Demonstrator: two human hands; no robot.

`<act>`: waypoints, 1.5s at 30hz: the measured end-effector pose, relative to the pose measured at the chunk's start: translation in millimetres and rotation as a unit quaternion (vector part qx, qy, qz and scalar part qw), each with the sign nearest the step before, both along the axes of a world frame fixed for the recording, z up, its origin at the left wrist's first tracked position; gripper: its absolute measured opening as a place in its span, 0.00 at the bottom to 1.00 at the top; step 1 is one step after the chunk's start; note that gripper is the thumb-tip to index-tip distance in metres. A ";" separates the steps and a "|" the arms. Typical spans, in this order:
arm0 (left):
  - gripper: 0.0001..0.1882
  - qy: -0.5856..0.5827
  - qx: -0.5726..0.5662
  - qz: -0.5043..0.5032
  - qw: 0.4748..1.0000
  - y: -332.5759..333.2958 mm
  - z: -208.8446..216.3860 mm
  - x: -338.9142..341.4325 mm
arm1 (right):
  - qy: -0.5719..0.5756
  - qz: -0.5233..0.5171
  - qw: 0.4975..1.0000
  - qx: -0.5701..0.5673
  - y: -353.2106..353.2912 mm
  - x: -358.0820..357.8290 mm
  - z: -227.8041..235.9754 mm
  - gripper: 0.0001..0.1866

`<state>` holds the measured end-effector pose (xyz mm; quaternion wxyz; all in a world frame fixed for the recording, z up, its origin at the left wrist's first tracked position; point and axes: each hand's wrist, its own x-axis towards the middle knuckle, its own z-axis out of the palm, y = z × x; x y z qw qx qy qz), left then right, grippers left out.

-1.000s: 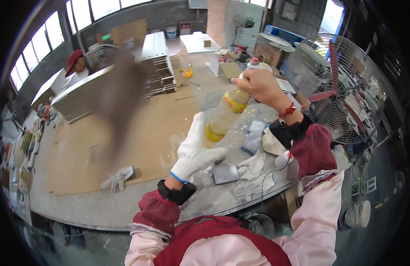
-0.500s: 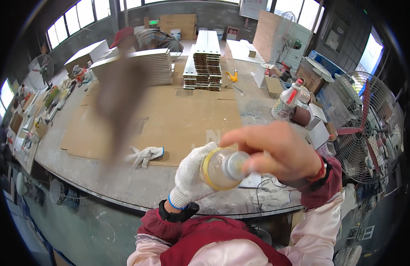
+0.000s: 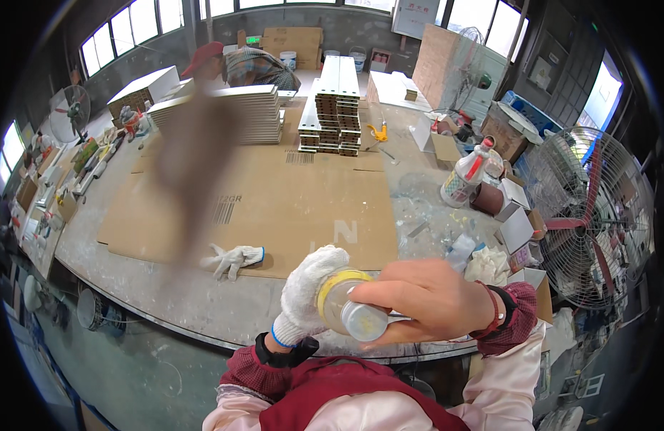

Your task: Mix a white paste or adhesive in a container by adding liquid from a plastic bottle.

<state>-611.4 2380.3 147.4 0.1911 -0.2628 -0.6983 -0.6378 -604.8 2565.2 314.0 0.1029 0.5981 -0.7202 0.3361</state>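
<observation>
My left hand, in a white knit glove with a blue cuff edge, is wrapped around a clear plastic bottle with a yellow band. The bottle tilts so that its pale grey cap faces toward me. My bare right hand grips the cap end, index finger across the bottle's shoulder and thumb by the cap's lower side. What the bottle contains is hard to make out. A second white glove lies on the table, left of my hands.
Flat cardboard covers much of the table. White panels stand in stacks at the back. On the right are a white jug with a red handle, small boxes and a large fan. A person in a red cap is behind the stacks.
My right hand has come down and closed around the cap end; before, it was blurred with the index finger raised. The bottle has tipped further toward me.
</observation>
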 end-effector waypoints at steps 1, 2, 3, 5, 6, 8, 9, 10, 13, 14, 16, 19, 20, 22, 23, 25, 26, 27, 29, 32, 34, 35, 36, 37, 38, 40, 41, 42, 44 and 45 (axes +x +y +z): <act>0.35 0.012 -0.012 0.004 1.000 0.7 1.3 -1.6 | 0.002 -0.008 1.000 0.001 1.4 -0.7 -2.2 0.26; 0.35 0.012 -0.013 0.000 1.000 1.1 -2.3 -4.1 | 0.003 -0.017 1.000 0.001 2.5 -1.5 -4.6 0.27; 0.35 0.008 -0.019 0.007 1.000 0.2 -8.7 -6.6 | 0.002 -0.016 1.000 0.000 2.4 -4.1 -8.7 0.27; 0.36 0.001 -0.027 0.016 1.000 -5.0 -19.4 -11.3 | 0.007 -0.025 1.000 -0.015 1.2 -8.6 -16.6 0.26; 0.37 0.062 -0.085 0.056 0.993 -7.9 -20.3 -13.1 | 0.001 -0.025 1.000 -0.016 1.2 -9.9 -17.9 0.26; 0.37 0.115 -0.145 0.096 0.978 -13.6 -21.4 -13.3 | 0.095 -0.061 0.994 -0.008 0.3 -16.7 -19.8 0.27; 0.37 0.104 -0.136 0.111 0.979 -14.4 -19.0 -11.4 | 0.086 -0.064 0.994 -0.009 0.8 -17.7 -22.4 0.27; 0.38 0.094 -0.127 0.127 0.979 -16.2 -16.4 -9.9 | 0.109 -0.090 0.990 -0.005 0.8 -19.1 -25.9 0.26; 0.39 0.024 -0.138 0.115 0.983 -28.9 -19.1 -3.5 | 0.136 -0.140 0.981 0.011 -7.4 -21.6 -32.6 0.23; 0.39 -0.054 -0.118 0.096 0.987 -31.4 -20.6 0.0 | 0.147 -0.164 0.975 0.025 -12.4 -21.7 -33.6 0.22; 0.39 -0.085 -0.165 0.088 0.979 -31.7 -13.1 5.6 | 0.147 -0.185 0.971 0.047 -22.1 -27.1 -37.0 0.20; 0.39 -0.177 -0.238 0.067 0.953 -36.4 -11.6 18.6 | 0.086 -0.187 0.977 0.055 -36.1 -42.5 -53.6 0.20; 0.39 -0.177 -0.239 0.066 0.952 -36.2 -14.0 24.3 | 0.085 -0.188 0.977 0.054 -35.6 -46.5 -60.2 0.20; 0.40 -0.257 -0.117 -0.009 0.959 -35.7 -13.5 37.4 | 0.036 -0.129 0.991 -0.018 -39.3 -51.8 -71.6 0.18; 0.40 -0.275 -0.088 -0.039 0.957 -33.8 -13.1 42.2 | 0.034 -0.125 0.991 -0.018 -39.0 -51.8 -75.1 0.18; 0.39 -0.337 -0.017 -0.128 0.933 -32.0 -10.6 52.9 | -0.019 -0.077 0.997 0.014 -34.4 -48.0 -81.5 0.18; 0.39 -0.390 0.053 -0.219 0.893 -31.2 -10.5 57.5 | -0.022 -0.073 0.997 0.016 -33.8 -47.0 -83.1 0.18; 0.39 -0.393 0.067 -0.235 0.886 -33.1 -12.1 59.1 | -0.030 -0.027 0.999 0.027 -34.8 -45.1 -84.1 0.17; 0.39 -0.406 0.096 -0.325 0.848 -40.1 -21.1 55.6 | -0.052 0.052 0.995 0.063 -33.4 -45.8 -85.8 0.16; 0.40 -0.446 0.137 -0.389 0.794 -55.8 -33.1 54.8 | -0.072 0.112 0.987 0.086 -31.1 -52.6 -84.8 0.15; 0.41 -0.484 0.063 -0.374 0.788 -67.1 -30.8 44.7 | -0.076 0.136 0.981 0.119 -27.9 -61.7 -89.2 0.14; 0.42 -0.482 0.026 -0.317 0.816 -73.0 -28.4 45.0 | -0.080 0.160 0.972 0.151 -26.3 -64.9 -92.3 0.14; 0.42 -0.484 0.026 -0.318 0.815 -79.2 -32.0 46.3 | -0.082 0.159 0.972 0.150 -26.5 -64.6 -97.0 0.14; 0.42 -0.498 0.031 -0.321 0.805 -84.4 -36.1 46.8 | -0.076 0.179 0.970 0.144 -27.6 -63.7 -101.5 0.12; 0.42 -0.513 0.035 -0.325 0.794 -86.3 -41.5 47.1 | -0.071 0.198 0.968 0.137 -28.0 -62.3 -104.5 0.11; 0.42 -0.515 0.053 -0.341 0.785 -87.5 -51.3 47.4 | -0.050 0.199 0.970 0.129 -28.7 -60.4 -106.3 0.11; 0.42 -0.509 0.060 -0.379 0.771 -89.7 -55.6 47.0 | -0.028 0.202 0.971 0.123 -28.6 -59.2 -107.2 0.11; 0.42 -0.502 0.066 -0.417 0.755 -90.4 -57.4 45.6 | -0.029 0.199 0.972 0.123 -26.9 -58.6 -109.7 0.11; 0.42 -0.491 0.008 -0.398 0.775 -93.6 -59.6 46.3 | -0.017 0.214 0.974 0.076 -23.9 -58.3 -117.9 0.15; 0.43 -0.485 -0.020 -0.388 0.783 -89.9 -53.2 45.3 | -0.018 0.211 0.974 0.075 -21.2 -59.3 -122.7 0.15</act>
